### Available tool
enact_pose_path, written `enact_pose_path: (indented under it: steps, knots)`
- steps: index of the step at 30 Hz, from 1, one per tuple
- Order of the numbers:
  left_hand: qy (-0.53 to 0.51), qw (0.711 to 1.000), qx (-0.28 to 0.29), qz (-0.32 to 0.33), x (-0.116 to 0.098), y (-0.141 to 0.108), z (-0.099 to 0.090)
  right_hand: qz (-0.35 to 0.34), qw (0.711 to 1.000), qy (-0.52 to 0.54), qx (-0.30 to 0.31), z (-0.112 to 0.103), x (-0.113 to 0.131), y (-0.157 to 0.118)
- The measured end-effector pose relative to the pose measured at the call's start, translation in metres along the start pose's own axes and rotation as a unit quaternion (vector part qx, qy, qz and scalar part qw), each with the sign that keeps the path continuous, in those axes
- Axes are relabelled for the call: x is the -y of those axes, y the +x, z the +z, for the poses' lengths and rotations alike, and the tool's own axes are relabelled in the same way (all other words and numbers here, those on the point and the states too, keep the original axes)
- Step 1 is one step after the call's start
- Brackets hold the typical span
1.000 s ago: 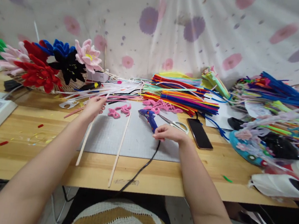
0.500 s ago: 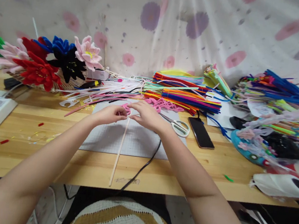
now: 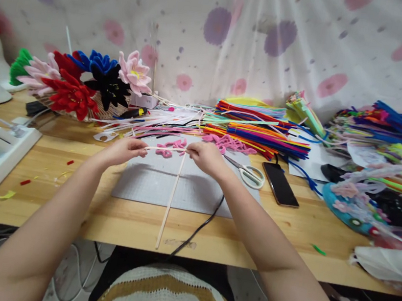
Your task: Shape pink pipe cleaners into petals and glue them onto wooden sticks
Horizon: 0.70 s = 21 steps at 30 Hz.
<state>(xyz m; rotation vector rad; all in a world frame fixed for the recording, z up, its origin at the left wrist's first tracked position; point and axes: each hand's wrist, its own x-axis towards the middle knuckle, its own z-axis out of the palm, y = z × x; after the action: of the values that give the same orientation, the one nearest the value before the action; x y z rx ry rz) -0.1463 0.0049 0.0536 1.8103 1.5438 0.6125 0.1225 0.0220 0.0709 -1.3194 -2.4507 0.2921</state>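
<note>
A pale cream pipe cleaner (image 3: 171, 197) runs from my right hand down toward the table's front edge, and a short pale length stretches level between my two hands. My left hand (image 3: 127, 150) pinches the left end of that level length. On its other end, where the two lengths meet, the fingertips of my right hand (image 3: 205, 158) are closed. Whether it is one bent stem or two I cannot tell. Just behind lie pink looped pipe cleaners (image 3: 165, 153) on the grey cutting mat (image 3: 137, 186), with another pink looped bunch (image 3: 229, 144) beyond my right hand.
Scissors (image 3: 251, 176) and a phone (image 3: 281, 184) lie right of my right hand. Bundles of coloured pipe cleaners (image 3: 262, 136) line the back. Fuzzy flowers (image 3: 77, 92) and a power strip (image 3: 5, 159) stand left. A black cable (image 3: 197, 234) crosses the front edge.
My hands were close together and have moved apart, the left one going left. The pale length now shows stretched between them. The view has shifted slightly left.
</note>
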Motion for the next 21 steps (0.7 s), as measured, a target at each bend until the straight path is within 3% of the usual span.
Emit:
enact_pose_path:
  steps: [4, 8, 11, 15, 21]
  knots:
    - [-0.152, 0.984, -0.077, -0.058, 0.001, -0.001, 0.009, 0.010, 0.999, 0.049, -0.013, 0.006, -0.001, -0.002]
    - [-0.337, 0.929, -0.130, -0.077, -0.007, -0.002, 0.021, 0.022, 0.984, 0.178, 0.012, 0.007, -0.006, -0.003]
    - [-0.432, 0.883, -0.165, -0.080, -0.015, -0.001, 0.030, 0.039, 0.950, 0.300, 0.077, 0.011, -0.007, -0.005]
    - [-0.550, 0.797, -0.235, -0.077, -0.025, 0.009, 0.044, 0.051, 0.906, 0.388, 0.162, 0.026, -0.002, -0.006]
    - [-0.701, 0.635, -0.293, -0.142, -0.043, 0.026, 0.055, 0.084, 0.846, 0.480, 0.214, 0.047, 0.020, -0.007]
